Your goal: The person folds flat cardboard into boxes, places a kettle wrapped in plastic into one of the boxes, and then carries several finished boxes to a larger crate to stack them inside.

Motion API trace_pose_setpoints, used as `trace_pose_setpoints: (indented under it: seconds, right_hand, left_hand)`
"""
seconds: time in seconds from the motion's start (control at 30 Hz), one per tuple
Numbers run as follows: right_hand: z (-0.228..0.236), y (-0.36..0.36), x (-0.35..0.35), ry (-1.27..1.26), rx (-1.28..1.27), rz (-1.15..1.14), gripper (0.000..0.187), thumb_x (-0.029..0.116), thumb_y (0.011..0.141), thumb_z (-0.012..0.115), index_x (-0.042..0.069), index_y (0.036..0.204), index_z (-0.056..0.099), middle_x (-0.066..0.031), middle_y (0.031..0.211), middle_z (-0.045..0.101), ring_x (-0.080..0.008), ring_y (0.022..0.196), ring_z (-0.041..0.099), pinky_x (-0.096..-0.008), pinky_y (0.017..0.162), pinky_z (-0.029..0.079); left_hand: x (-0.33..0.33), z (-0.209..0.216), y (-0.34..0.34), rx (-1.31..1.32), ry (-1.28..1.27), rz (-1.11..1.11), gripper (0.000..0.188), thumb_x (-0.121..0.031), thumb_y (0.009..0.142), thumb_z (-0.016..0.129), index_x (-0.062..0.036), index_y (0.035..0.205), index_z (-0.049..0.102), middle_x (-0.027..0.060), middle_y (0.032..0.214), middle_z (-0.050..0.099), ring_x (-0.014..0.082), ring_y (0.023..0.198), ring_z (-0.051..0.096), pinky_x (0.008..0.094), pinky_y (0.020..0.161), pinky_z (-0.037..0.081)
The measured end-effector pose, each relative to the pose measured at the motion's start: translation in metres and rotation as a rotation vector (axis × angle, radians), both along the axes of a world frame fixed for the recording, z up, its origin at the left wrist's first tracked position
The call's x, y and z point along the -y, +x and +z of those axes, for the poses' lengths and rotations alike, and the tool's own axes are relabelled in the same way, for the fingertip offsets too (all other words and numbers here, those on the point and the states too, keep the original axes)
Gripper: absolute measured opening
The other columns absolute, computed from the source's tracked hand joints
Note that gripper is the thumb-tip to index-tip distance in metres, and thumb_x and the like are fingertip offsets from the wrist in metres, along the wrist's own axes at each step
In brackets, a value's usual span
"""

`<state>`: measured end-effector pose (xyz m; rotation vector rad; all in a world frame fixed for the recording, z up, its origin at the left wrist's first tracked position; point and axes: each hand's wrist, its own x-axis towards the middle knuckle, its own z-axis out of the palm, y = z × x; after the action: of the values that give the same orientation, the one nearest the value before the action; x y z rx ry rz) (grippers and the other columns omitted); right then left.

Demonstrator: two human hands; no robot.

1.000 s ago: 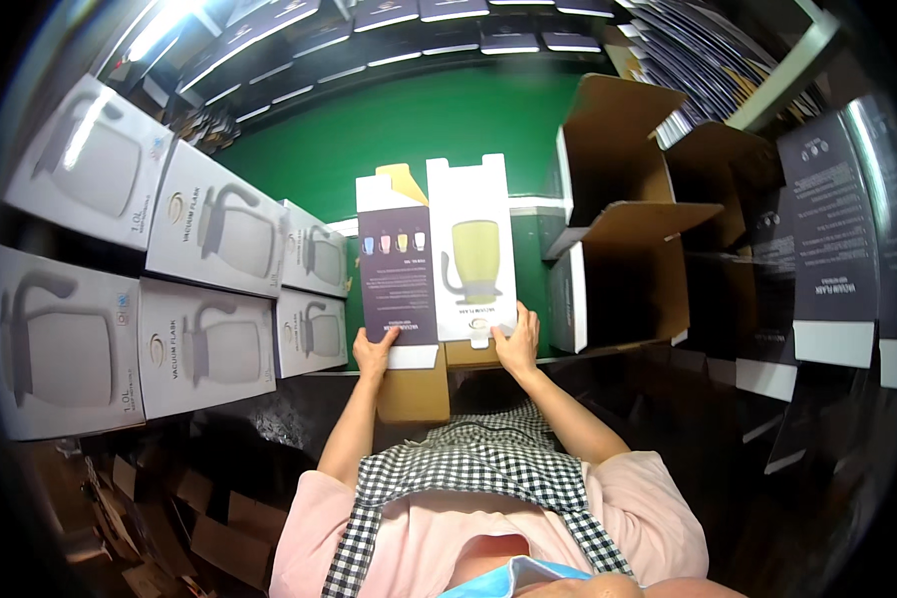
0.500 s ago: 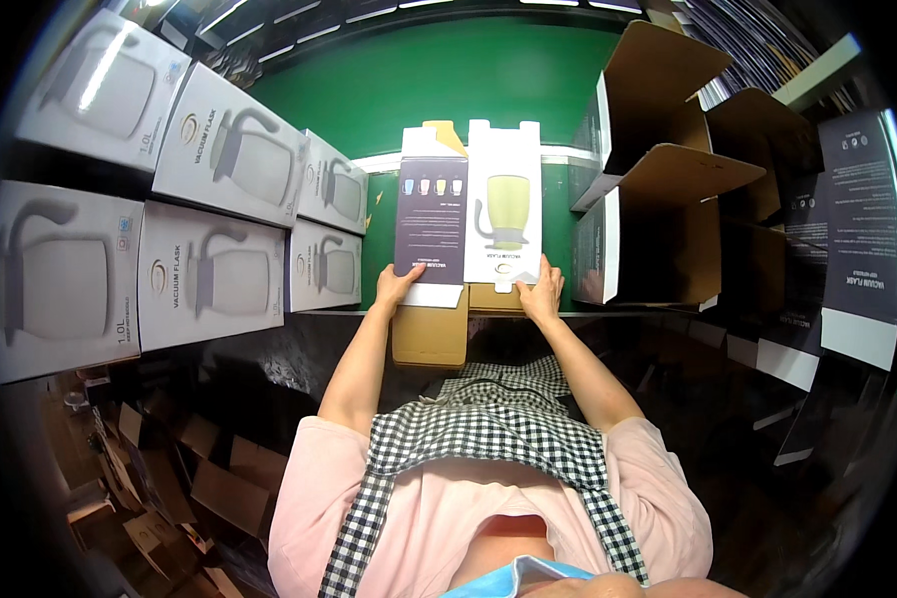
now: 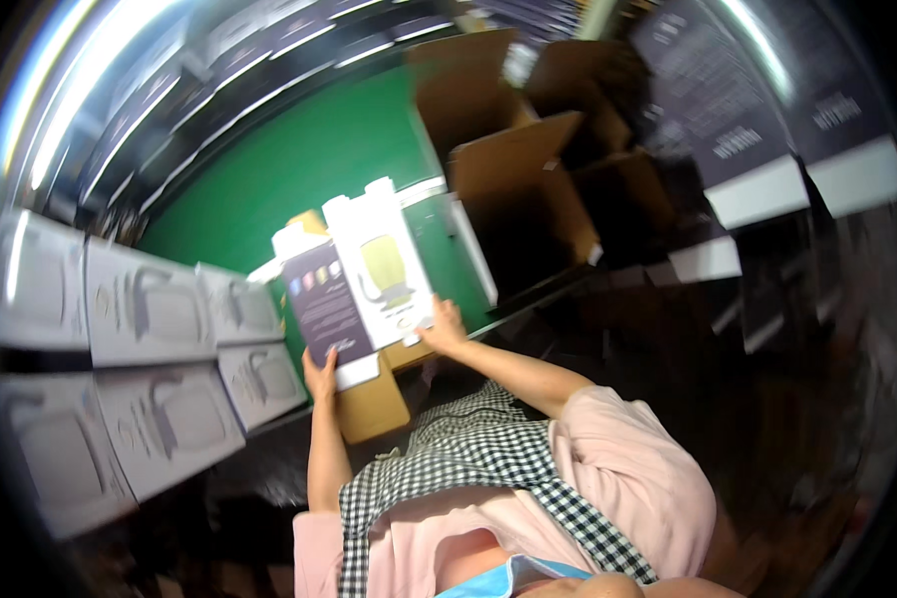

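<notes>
Purple and white card makes up the carton (image 3: 384, 254), which lies slantwise near the front edge of the green tabletop (image 3: 219, 224), between the white boxes (image 3: 149, 299) on the left and the open brown boxes (image 3: 513, 184) on the right. The left hand (image 3: 319, 373) is partly curled at the lower left corner of the purple side, thumb on top and fingers mostly hidden; the right hand (image 3: 443, 330) is bent around the lower right corner of the white side. Both seem to hold lightly, with no clenched fist. A brown cardboard piece (image 3: 372, 407) sticks out below, toward the checked apron (image 3: 478, 439); whether it is joined on cannot be told. The carton should be light, fairly stiff, a little slick on its printed face, and quick to crease. Long outer edges look the best hold; thin end tabs could bend.
</notes>
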<state>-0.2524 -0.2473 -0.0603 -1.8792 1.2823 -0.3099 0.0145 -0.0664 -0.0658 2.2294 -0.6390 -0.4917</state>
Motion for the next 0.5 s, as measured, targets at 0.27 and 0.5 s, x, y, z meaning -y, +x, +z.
trace_pose_setpoints:
  seconds: [0.27,0.5]
  right_hand:
    - [-0.014,-0.008,0.002,0.291,0.064,-0.004,0.099,0.034,0.076,0.078,-0.001,0.150,0.023,-0.0294,0.140,0.037,-0.0446,0.135,0.034,-0.0474,0.113,0.032]
    - [0.016,0.010,0.021,0.338,0.037,-0.002,0.105,0.035,0.072,0.081,0.005,0.153,0.020,-0.0271,0.142,0.035,-0.0492,0.133,0.033,-0.0521,0.113,0.029]
  left_hand:
    - [0.009,-0.030,0.003,0.297,0.350,-0.024,0.083,-0.054,0.079,0.073,0.0074,0.130,0.051,0.0308,0.116,0.063,0.0438,0.109,0.060,0.0465,0.093,0.047]
    - [0.039,-0.038,0.035,-0.092,0.253,0.021,0.081,-0.051,0.076,0.079,0.0074,0.127,0.055,0.0214,0.119,0.064,0.0310,0.105,0.064,0.0414,0.091,0.050]
